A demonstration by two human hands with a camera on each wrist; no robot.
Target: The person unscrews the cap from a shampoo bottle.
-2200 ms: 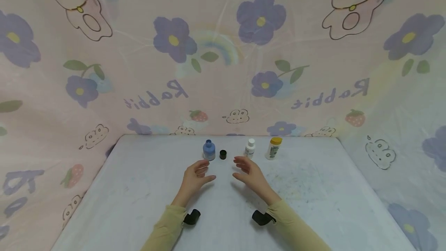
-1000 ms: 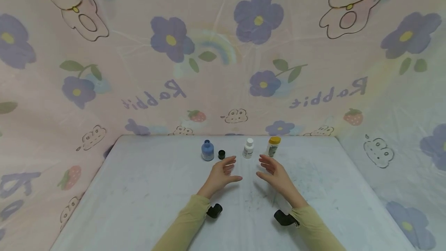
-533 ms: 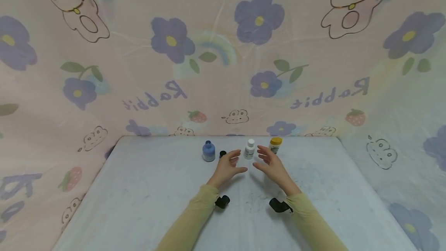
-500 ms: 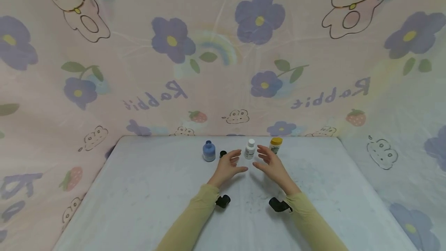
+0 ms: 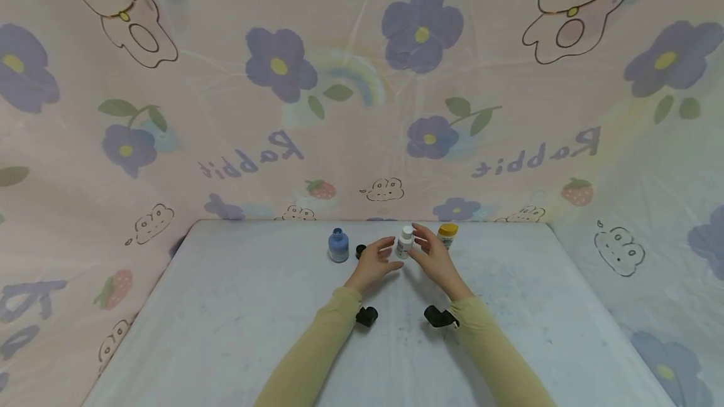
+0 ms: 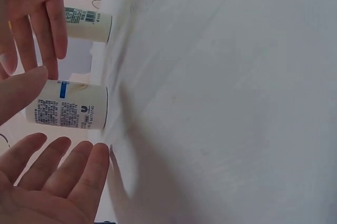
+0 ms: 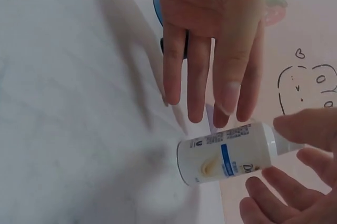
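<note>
My left hand (image 5: pixel 378 260) and right hand (image 5: pixel 434 257), both grips released, flank the small white plastic bottle (image 5: pixel 404 242): likely light, smooth (tippy); I'd clasp its labelled body.

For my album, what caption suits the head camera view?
Two open hands, left and right, close in on a small white bottle standing on the table.
</note>
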